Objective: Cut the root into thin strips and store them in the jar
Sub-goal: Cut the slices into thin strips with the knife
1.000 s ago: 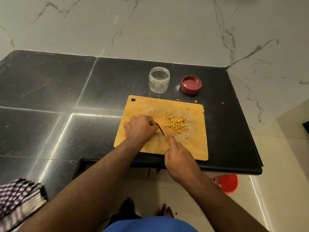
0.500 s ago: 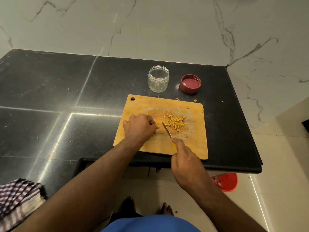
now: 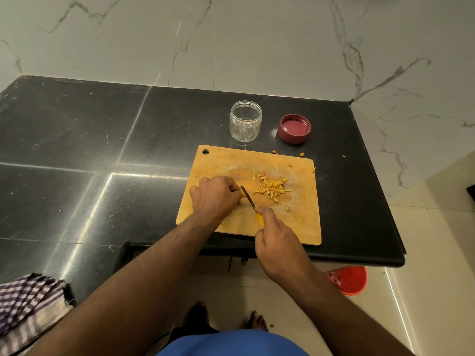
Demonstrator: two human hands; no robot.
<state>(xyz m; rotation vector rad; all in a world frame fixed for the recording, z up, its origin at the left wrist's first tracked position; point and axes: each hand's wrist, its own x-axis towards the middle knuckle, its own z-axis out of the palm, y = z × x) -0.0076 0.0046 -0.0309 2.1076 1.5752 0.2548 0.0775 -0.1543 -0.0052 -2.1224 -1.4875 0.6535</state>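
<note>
Black counter [image 3: 128, 140]; jar [image 3: 245, 121], lid [image 3: 294, 128] unlabelled; right hand [image 3: 279, 242] grips knife [image 3: 250, 200].

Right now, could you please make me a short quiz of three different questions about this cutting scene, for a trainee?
1. True or false: the jar already holds cut strips.
2. Which hand grips the knife? A) left hand B) right hand
3. Fill in: the red lid lies on the ____, beside the jar.

Key: 1 false, the jar looks empty and the strips lie on the cutting board; 2 B; 3 counter.
</note>
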